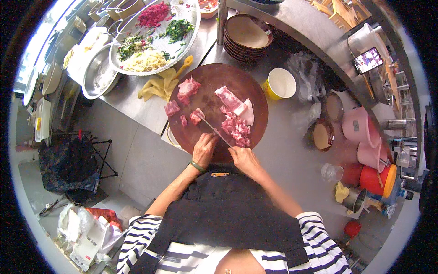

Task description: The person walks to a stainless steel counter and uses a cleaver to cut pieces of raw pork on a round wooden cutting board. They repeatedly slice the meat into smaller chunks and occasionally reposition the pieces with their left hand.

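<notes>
A round brown cutting board lies before me. My right hand is closed on the handle end of a knife, whose blade slants up and left to a small piece of raw meat. Near the blade, at the board's lower left, is my left hand, fingers bent; whether they grip something is hidden. A larger chunk of meat and smaller pieces lie at the board's upper left. On the right are a slab of meat with pale fat and a heap of cut meat pieces.
Behind the board stand a stack of bowls and a yellow paper tub. A yellow cloth lies upper left, beside a large tray of chopped vegetables and a metal bowl. Pink containers stand at the right.
</notes>
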